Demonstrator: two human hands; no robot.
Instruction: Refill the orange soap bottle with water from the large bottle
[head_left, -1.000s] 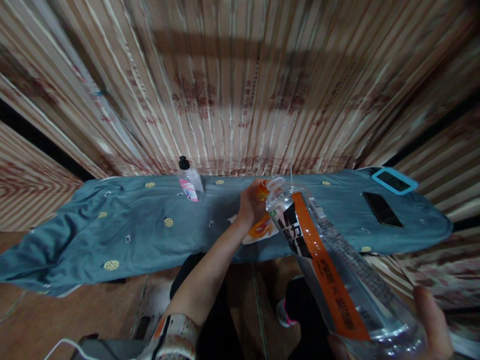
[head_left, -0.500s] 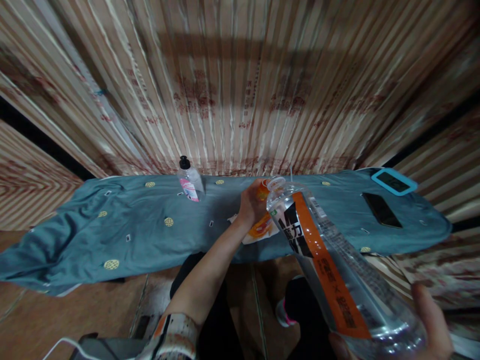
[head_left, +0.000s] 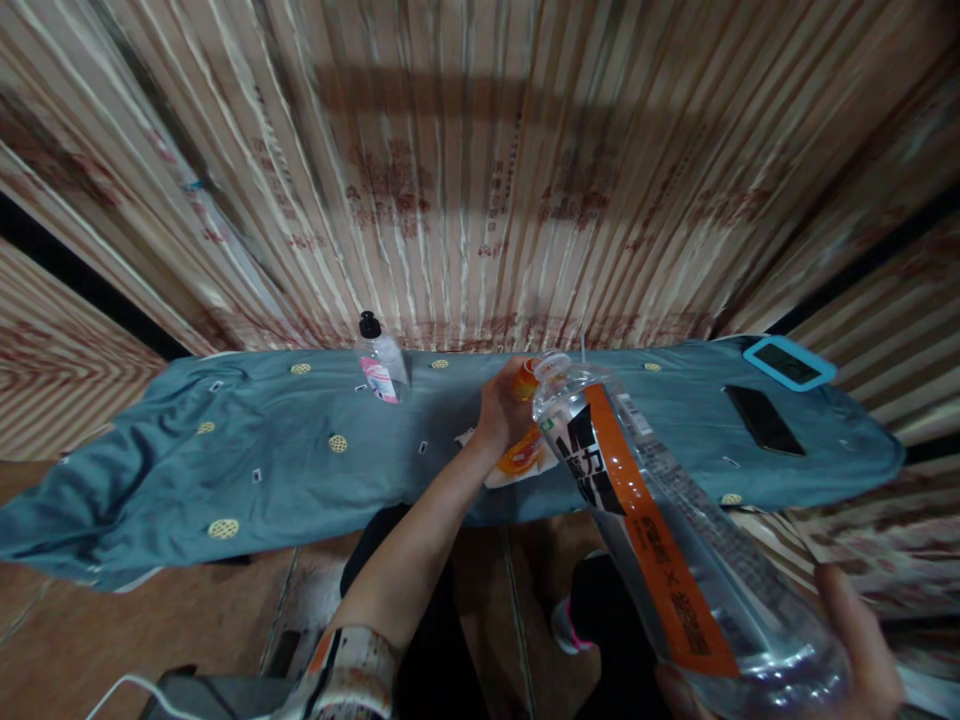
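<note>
The large clear btl (head_left: 675,540) was above the near edge of the cloth (head_left: 285,450), R of ctr. It lay tilted, w/ its open mouth far-L and its base near-R. Its label showed an orange band w/ dark print.

R hand (head_left: 862,650) held the btl base. One digit pressed the R side & another the near-L side; remaining fingers were hidden, so their spacing couldn't be told.

L hand (head_left: 502,410) was wrapped around the orange item (head_left: 526,380), just L of the btl mouth. Fingers were curled in on it; exact fingertip pos. was hidden. Contact betw. mouth & item couldn't be confirmed. An orange-and-white sheet (head_left: 525,465) lay on the cloth, near side of L hand, partly covered by hand & btl. A thin pale stick (head_left: 583,347) stood just far of the btl neck.

Outward, L side: a squeeze btl (head_left: 382,372) w/ black cap & pink-and-white label stood upright on the cloth, well apart from L hand. R side: a dark phone (head_left: 763,420) lay flat; a blue-framed device (head_left: 790,363) lay just far-R of it.

Far side: a striped curtain (head_left: 465,200) w/ red print. Near side: tiled floor (head_left: 217,610).
</note>
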